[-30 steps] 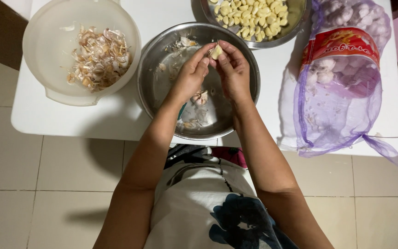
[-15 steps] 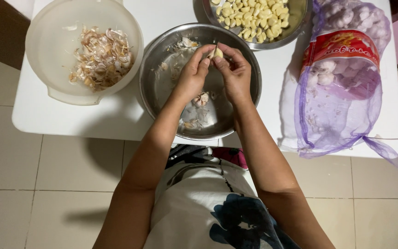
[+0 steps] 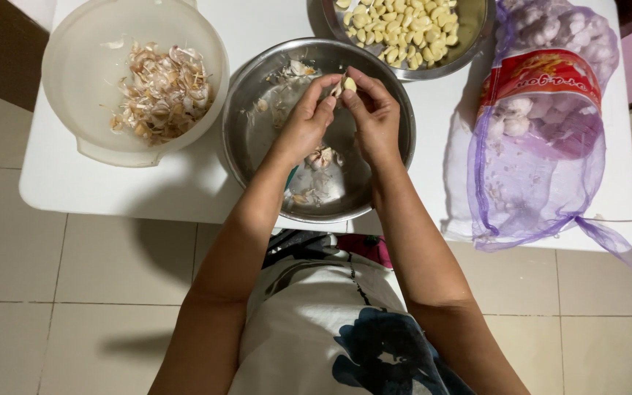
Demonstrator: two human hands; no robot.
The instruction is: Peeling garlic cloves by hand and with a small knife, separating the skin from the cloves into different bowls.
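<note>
My left hand [image 3: 307, 121] and my right hand [image 3: 371, 111] meet over a steel bowl [image 3: 246, 124], fingertips pinched together on a small pale garlic clove [image 3: 347, 84]. A strip of papery skin sticks up from the clove beside my left fingers. Under my wrists, a piece of garlic bulb [image 3: 320, 156] and bits of skin lie on the bowl's bottom.
A white plastic bowl [image 3: 74, 88] at the left holds garlic skins. A steel bowl of peeled cloves [image 3: 404, 29] stands at the back. A purple mesh bag of garlic bulbs [image 3: 543, 139] lies at the right. All rest on a small white table [image 3: 82, 190] over a tiled floor.
Both hands have stayed over the steel bowl; the fingers have shifted slightly on the clove and a strip of skin now lifts off it.
</note>
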